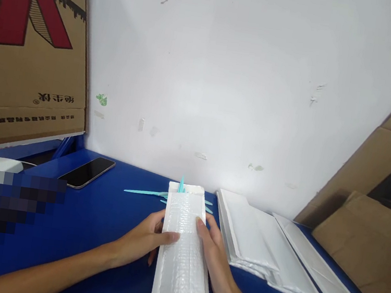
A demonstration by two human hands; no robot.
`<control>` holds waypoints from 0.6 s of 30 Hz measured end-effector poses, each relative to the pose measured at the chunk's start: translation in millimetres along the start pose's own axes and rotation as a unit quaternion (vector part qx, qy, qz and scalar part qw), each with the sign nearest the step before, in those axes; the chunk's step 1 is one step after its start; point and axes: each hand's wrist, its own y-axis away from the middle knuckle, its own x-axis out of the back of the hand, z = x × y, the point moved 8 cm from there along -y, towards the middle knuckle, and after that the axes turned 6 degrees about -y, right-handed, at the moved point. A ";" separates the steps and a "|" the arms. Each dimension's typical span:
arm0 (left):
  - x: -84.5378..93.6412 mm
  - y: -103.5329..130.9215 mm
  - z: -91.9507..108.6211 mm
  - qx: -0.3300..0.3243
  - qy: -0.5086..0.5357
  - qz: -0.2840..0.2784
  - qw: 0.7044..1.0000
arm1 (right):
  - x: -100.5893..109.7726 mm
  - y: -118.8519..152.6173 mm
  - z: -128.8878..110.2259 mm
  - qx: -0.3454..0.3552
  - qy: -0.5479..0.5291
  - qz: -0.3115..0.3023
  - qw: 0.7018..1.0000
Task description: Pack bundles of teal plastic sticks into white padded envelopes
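Both of my hands grip a long white bubble mailer in front of me, its far end pointing at the wall. My left hand holds the left edge, thumb lying on top and fingers underneath. On the right edge, my right hand pinches it with the thumb on the upper face. Pointed turquoise tips show at the mailer's far opening; whether they are inside or behind it I cannot tell. Thin turquoise plastic pieces lie on the table just beyond, partly hidden by the mailer.
Several white bubble mailers are stacked to the right, with another mailer beside them. A phone lies at left on the blue table. Cardboard boxes flank both sides; a white wall stands behind.
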 end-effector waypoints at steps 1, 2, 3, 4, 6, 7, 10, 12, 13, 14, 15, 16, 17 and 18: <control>0.5 0.2 -0.1 0.003 0.003 0.001 1.000 | -1.8 0.5 -1.4 0.001 -0.004 -0.007 1.000; 0.8 0.4 0.1 0.004 0.006 0.001 1.000 | -2.9 0.9 -2.7 0.003 -0.004 -0.011 1.000; 1.0 0.7 0.3 0.005 0.011 0.001 1.000 | -3.4 1.2 -3.7 0.006 -0.002 -0.013 1.000; 1.1 1.0 0.6 0.004 0.016 0.000 1.000 | -3.8 1.4 -4.3 0.009 0.002 -0.015 1.000; 1.2 1.5 1.3 0.001 0.024 0.000 1.000 | -4.0 1.5 -4.1 0.014 0.010 -0.020 1.000; 1.2 1.7 1.6 0.000 0.025 -0.001 1.000 | -3.8 1.3 -3.7 0.017 0.013 -0.022 1.000; 1.1 2.3 2.4 0.001 0.022 0.000 1.000 | -3.1 0.2 -1.7 0.022 0.017 -0.023 0.999; 0.6 2.8 2.5 0.007 0.019 0.000 1.000 | -2.8 -0.8 -1.1 0.025 0.022 -0.022 0.999; 0.2 3.0 2.6 0.009 0.018 0.000 1.000 | -2.8 -1.2 -1.3 0.027 0.024 -0.022 0.999; -0.1 3.2 2.8 0.008 0.018 0.000 1.000 | -2.9 -1.5 -1.7 0.028 0.025 -0.021 0.999; -0.5 3.3 3.1 0.007 0.021 -0.001 1.000 | -2.9 -1.6 -2.0 0.029 0.027 -0.021 0.999; -0.6 3.3 3.4 0.004 0.023 -0.001 1.000 | -3.1 -1.5 -2.2 0.030 0.028 -0.022 0.999; -0.8 3.3 3.4 0.002 0.025 -0.001 1.000 | -3.4 -1.4 -2.3 0.029 0.029 -0.024 0.999; -0.7 3.1 3.2 0.001 0.027 -0.001 1.000 | -3.5 -1.2 -2.3 0.029 0.031 -0.025 0.999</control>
